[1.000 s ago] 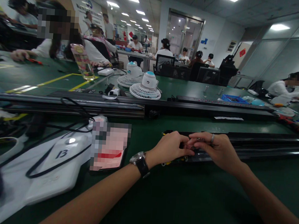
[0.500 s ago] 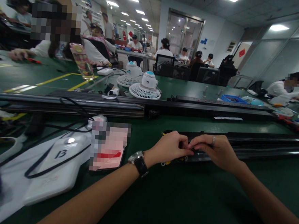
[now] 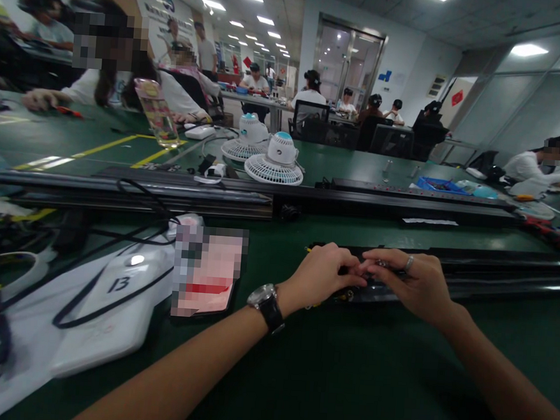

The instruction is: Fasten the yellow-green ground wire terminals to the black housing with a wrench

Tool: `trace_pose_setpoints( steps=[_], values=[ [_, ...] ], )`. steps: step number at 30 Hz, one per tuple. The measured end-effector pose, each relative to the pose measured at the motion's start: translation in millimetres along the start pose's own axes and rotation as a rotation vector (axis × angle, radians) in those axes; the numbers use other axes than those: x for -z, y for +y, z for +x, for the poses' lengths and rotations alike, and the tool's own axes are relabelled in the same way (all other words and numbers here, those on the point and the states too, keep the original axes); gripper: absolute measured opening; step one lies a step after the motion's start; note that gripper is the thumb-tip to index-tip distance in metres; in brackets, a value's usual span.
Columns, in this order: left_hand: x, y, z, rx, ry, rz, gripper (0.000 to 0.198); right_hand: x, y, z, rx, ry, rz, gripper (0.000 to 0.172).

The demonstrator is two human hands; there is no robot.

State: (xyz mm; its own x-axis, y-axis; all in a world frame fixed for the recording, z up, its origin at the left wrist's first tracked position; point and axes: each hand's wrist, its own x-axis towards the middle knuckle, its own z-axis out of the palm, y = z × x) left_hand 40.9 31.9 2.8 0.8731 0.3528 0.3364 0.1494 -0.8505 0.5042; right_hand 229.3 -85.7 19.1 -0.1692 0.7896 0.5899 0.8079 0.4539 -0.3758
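My left hand, with a watch on its wrist, is closed in a pinch; what lies between its fingertips is too small to name. Facing it, my right hand is also closed, its fingertips meeting those of the left. A tiny shiny metal piece shows by the right fingers, its kind unclear. Both hands are over the left end of a long black rail lying across the table. Bits of yellow and metal at that end peek out beneath the left hand, mostly hidden.
Left of my hands lie a phone, a white power bank and black cables. Behind run more long dark bars, two white fans, a bottle and a blue tray. A co-worker sits across the table.
My right fingers have shifted and a small metal piece now shows by them. Both hands stay together over the rail's end. The view has moved slightly.
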Motion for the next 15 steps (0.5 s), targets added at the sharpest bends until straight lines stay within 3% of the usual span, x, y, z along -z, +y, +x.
trace_pose_setpoints(
  steps=[5, 10, 15],
  values=[
    [-1.4, 3.5, 0.8, -0.046, 0.089, 0.019, 0.013, -0.7, -1.4, 1.3, -0.009, 0.051, 0.058, 0.040],
    [1.4, 7.9, 1.4, -0.091, 0.101, 0.001, 0.013, -2.6, -2.8, 5.2, -0.146, 0.074, 0.131, 0.040],
    [4.0, 11.8, 0.0, -0.104, 0.087, -0.008, 0.012, -14.4, -3.8, 0.1, -0.292, 0.013, 0.300, 0.038]
  ],
)
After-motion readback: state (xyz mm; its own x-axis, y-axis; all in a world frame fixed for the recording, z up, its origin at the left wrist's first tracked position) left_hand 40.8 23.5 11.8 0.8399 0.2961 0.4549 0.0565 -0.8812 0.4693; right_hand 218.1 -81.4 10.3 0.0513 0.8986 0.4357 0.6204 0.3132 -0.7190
